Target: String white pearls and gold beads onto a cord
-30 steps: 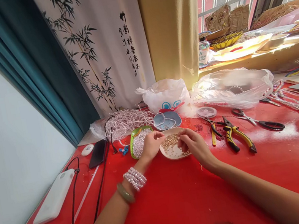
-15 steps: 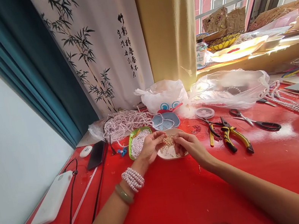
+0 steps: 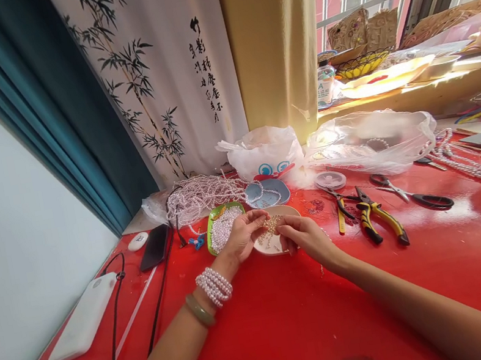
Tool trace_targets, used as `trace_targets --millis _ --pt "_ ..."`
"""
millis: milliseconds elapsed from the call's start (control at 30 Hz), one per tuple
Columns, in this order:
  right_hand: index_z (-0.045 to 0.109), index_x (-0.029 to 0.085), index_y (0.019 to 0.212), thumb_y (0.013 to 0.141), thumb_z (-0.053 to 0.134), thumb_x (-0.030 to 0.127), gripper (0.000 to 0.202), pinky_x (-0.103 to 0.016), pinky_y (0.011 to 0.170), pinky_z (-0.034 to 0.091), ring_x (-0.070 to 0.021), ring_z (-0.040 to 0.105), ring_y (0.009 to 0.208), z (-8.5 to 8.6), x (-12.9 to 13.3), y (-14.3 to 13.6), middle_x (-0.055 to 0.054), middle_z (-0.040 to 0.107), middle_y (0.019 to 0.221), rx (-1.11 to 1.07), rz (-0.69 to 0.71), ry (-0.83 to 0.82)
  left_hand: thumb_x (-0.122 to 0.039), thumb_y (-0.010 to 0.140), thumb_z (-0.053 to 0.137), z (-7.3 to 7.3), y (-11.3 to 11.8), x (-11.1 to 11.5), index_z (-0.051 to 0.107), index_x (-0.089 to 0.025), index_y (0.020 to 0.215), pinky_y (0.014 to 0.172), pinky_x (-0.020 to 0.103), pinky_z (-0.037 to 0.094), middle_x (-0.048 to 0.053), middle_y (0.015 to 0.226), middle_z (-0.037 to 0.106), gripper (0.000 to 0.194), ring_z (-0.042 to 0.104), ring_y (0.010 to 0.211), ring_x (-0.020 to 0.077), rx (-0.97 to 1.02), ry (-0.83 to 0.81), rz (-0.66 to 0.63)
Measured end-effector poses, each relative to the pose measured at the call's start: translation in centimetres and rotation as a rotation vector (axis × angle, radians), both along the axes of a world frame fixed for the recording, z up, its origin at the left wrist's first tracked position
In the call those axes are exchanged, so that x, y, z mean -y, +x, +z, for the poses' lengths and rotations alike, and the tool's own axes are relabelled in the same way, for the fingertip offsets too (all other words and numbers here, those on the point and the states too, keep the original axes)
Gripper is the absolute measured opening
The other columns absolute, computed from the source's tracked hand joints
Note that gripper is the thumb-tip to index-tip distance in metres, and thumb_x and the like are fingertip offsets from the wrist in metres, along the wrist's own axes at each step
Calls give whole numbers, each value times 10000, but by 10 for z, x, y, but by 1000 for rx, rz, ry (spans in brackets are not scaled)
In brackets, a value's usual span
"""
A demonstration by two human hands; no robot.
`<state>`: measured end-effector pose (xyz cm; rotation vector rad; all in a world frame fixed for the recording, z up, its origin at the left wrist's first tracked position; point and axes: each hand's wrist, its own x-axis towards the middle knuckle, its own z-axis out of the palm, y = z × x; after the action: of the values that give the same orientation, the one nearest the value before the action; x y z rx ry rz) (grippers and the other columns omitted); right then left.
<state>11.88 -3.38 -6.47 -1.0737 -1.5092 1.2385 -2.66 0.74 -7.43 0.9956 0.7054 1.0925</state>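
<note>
Above a white dish (image 3: pixel 291 211) of small gold beads (image 3: pixel 269 225), both my hands are pinched close together. The thumb and fingertips of my left hand (image 3: pixel 245 236) meet over the dish's left side; whatever lies between them is too small to tell. My right hand (image 3: pixel 303 238) is closed at the dish's right side, its fingers bent inward. Below that hand a thin beaded strand (image 3: pixel 321 269) hangs by the wrist; where it is held is hidden. A green dish of white pearl beads (image 3: pixel 226 230) stands just left of my left hand.
Behind the dishes lie a heap of pearl strands (image 3: pixel 206 197), a blue dish (image 3: pixel 279 187) and plastic bags (image 3: pixel 263 151). To the right are pliers (image 3: pixel 374 215), scissors (image 3: pixel 411 194) and long pearl strands (image 3: pixel 480 168). A phone (image 3: pixel 154 248), cables and a white power bank-like block (image 3: pixel 83 319) lie left.
My right hand has shifted slightly left and its fingers have turned a little over the dish. My left hand keeps its pinch in nearly the same place.
</note>
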Motion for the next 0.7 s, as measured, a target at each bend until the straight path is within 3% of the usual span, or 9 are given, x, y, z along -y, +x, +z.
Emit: trace_targets --millis 700 --pt "472 169 630 705 402 225 117 -166 360 327 -63 437 348 2 2 -1 52 500 431 13 4 -24 -121 593 678 -1 0 -1 614 -110 732 657 188 402 14 735 573 153 525 684 63 23 -25 18"
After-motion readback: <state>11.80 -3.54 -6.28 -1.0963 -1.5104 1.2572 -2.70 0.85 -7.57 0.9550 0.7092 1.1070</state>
